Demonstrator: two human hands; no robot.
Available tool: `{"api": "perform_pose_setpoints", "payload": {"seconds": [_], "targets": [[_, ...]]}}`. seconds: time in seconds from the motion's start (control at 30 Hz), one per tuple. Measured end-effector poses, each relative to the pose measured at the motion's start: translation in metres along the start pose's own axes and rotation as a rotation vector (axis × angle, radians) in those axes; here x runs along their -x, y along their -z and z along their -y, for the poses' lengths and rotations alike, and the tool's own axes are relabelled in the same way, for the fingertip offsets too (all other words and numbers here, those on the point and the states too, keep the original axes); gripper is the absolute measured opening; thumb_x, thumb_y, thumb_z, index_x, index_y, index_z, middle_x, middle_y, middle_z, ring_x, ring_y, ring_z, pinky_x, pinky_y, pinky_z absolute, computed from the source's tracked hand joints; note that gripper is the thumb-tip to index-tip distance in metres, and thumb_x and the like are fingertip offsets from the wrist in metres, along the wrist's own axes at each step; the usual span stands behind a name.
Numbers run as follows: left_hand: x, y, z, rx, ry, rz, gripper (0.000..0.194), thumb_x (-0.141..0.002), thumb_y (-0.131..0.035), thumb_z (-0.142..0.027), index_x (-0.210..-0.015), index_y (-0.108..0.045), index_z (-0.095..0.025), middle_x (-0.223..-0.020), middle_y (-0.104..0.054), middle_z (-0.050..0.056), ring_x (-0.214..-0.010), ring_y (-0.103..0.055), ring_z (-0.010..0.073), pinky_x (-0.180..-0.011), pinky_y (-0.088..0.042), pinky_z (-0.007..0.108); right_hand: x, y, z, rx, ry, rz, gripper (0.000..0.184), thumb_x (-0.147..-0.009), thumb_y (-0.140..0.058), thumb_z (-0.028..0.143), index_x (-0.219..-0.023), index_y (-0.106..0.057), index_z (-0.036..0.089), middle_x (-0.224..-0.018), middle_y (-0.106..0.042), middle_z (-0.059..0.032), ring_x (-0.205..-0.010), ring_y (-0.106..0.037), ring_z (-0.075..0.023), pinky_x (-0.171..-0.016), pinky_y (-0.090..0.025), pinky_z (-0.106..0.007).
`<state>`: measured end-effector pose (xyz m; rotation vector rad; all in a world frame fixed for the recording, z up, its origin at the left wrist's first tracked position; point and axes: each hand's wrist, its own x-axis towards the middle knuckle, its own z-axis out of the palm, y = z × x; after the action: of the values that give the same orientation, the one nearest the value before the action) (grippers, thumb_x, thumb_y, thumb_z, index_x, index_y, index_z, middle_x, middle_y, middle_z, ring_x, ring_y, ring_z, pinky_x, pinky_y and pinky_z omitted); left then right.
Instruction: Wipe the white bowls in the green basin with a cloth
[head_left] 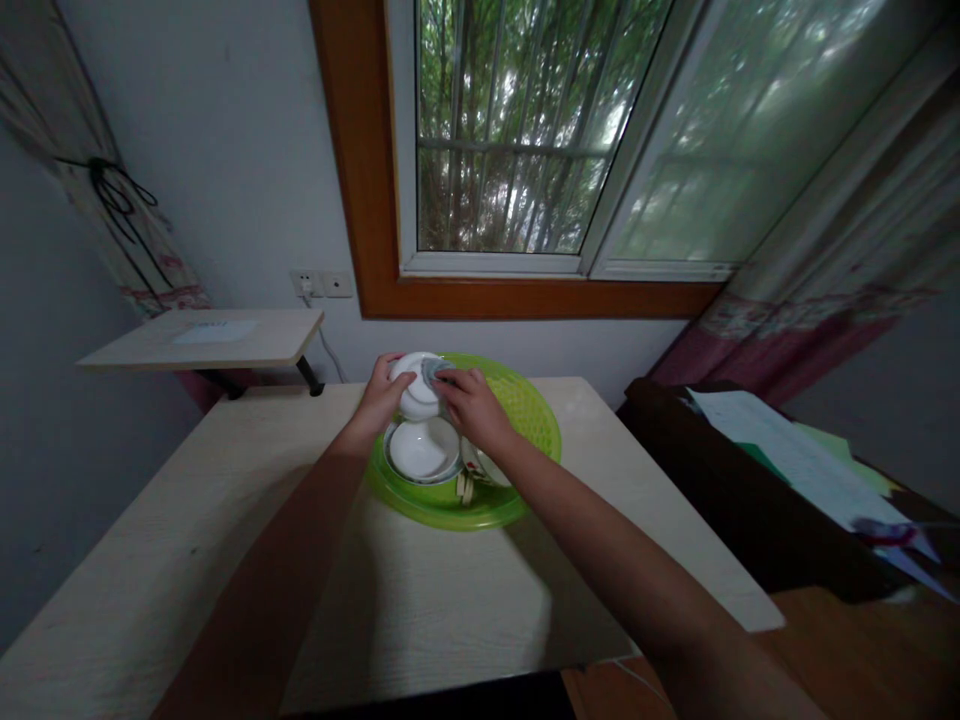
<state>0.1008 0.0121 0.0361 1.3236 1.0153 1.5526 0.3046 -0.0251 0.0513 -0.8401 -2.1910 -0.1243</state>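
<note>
My left hand (381, 394) grips the edge of a white bowl (415, 400), which is tilted with its underside facing me. My right hand (477, 408) pinches a grey scrubber (433, 370), like steel wool, against the bowl's surface. Both hands are above a bright green plastic basket (450, 518). Inside it, below the held bowl, a stack of white bowls (424, 450) faces upward. Beside the stack lies a white dish with a red and green pattern (489, 468), partly covered by my right forearm. Small pale pieces (466, 488) of unclear kind stick out between them.
The basket stands on a pale wooden table (420, 590). A small raised shelf (202, 338) with dark legs is at the back left. A window (525, 150) with an orange-brown frame rises behind. On the right, papers (795, 460) lie on a dark brown surface.
</note>
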Motion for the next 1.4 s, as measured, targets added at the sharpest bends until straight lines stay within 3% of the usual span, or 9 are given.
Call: {"api": "perform_pose_setpoints", "payload": {"seconds": [0.1, 0.3, 0.53, 0.7, 0.8, 0.97, 1.1, 1.23, 1.4], "targets": [[0.000, 0.000, 0.000, -0.015, 0.014, -0.001, 0.055, -0.076, -0.072, -0.032, -0.125, -0.052, -0.020, -0.109, -0.064, 0.007, -0.090, -0.062, 0.0181, -0.076, -0.050, 0.028, 0.001, 0.000, -0.005, 0.033, -0.049, -0.029, 0.036, -0.095, -0.058, 0.012, -0.127, -0.072, 0.021, -0.129, -0.065, -0.0119, -0.113, -0.055, -0.0291, -0.101, -0.049, -0.046], [0.002, 0.000, -0.001, -0.028, 0.035, -0.010, 0.051, -0.076, -0.070, -0.030, -0.123, -0.052, -0.020, -0.106, -0.063, 0.006, -0.087, -0.061, 0.0174, -0.074, -0.048, 0.028, 0.002, 0.004, 0.005, -0.023, 0.155, 0.100, 0.037, -0.094, -0.058, 0.013, -0.127, -0.071, 0.022, -0.128, -0.067, -0.0104, -0.112, -0.057, -0.0268, -0.101, -0.049, -0.044], [0.003, -0.002, -0.008, 0.019, 0.053, -0.052, 0.052, -0.075, -0.071, -0.028, -0.123, -0.053, -0.019, -0.103, -0.061, 0.005, -0.088, -0.061, 0.0173, -0.073, -0.048, 0.026, -0.001, 0.014, 0.012, 0.150, -0.049, 0.040, 0.037, -0.101, -0.055, 0.029, -0.135, -0.068, 0.022, -0.139, -0.064, -0.0104, -0.113, -0.054, -0.0306, -0.101, -0.047, -0.051], [0.001, 0.000, -0.003, -0.003, 0.061, -0.057, 0.050, -0.076, -0.071, -0.031, -0.122, -0.053, -0.020, -0.104, -0.063, 0.006, -0.084, -0.062, 0.0169, -0.070, -0.049, 0.026, 0.002, 0.016, 0.014, 0.075, 0.070, 0.094, 0.033, -0.099, -0.059, 0.035, -0.125, -0.074, 0.023, -0.129, -0.070, -0.0075, -0.115, -0.055, -0.0300, -0.101, -0.046, -0.051], [0.001, 0.000, -0.001, 0.003, 0.055, -0.047, 0.047, -0.077, -0.069, -0.032, -0.121, -0.053, -0.020, -0.106, -0.064, 0.006, -0.084, -0.062, 0.0163, -0.071, -0.049, 0.026, 0.003, 0.014, 0.017, 0.060, 0.128, 0.121, 0.039, -0.099, -0.060, 0.038, -0.134, -0.068, 0.024, -0.137, -0.067, -0.0067, -0.128, -0.050, -0.0316, -0.109, -0.042, -0.053], [0.000, -0.001, -0.002, 0.049, 0.079, -0.036, 0.048, -0.078, -0.071, -0.032, -0.120, -0.052, -0.020, -0.102, -0.065, 0.006, -0.081, -0.063, 0.0159, -0.070, -0.049, 0.026, 0.001, 0.010, 0.018, 0.164, 0.016, 0.111, 0.054, -0.100, -0.058, 0.044, -0.150, -0.054, 0.023, -0.155, -0.052, -0.0086, -0.143, -0.037, -0.0366, -0.116, -0.034, -0.058], [-0.001, -0.001, -0.003, 0.062, 0.115, -0.102, 0.046, -0.079, -0.071, -0.031, -0.119, -0.052, -0.020, -0.099, -0.064, 0.006, -0.082, -0.063, 0.0163, -0.069, -0.049, 0.025, 0.000, 0.012, 0.017, 0.177, -0.053, 0.071, 0.044, -0.100, -0.057, 0.040, -0.139, -0.064, 0.022, -0.145, -0.061, -0.0104, -0.140, -0.041, -0.0372, -0.114, -0.035, -0.059], [0.000, -0.001, -0.004, 0.057, 0.140, -0.118, 0.045, -0.079, -0.071, -0.032, -0.116, -0.051, -0.020, -0.096, -0.063, 0.005, -0.079, -0.062, 0.0158, -0.068, -0.048, 0.025, 0.001, 0.015, 0.015, 0.099, 0.039, 0.073, 0.034, -0.099, -0.059, 0.036, -0.126, -0.073, 0.022, -0.130, -0.071, -0.0086, -0.135, -0.048, -0.0337, -0.113, -0.038, -0.056], [0.004, -0.004, -0.007, 0.065, 0.151, -0.029, 0.045, -0.078, -0.073, -0.035, -0.116, -0.052, -0.021, -0.097, -0.064, 0.005, -0.077, -0.062, 0.0153, -0.068, -0.048, 0.026, 0.002, 0.013, 0.017, 0.070, 0.130, 0.119, 0.044, -0.100, -0.058, 0.039, -0.141, -0.063, 0.023, -0.144, -0.063, -0.0074, -0.143, -0.041, -0.0334, -0.116, -0.035, -0.057]]}}
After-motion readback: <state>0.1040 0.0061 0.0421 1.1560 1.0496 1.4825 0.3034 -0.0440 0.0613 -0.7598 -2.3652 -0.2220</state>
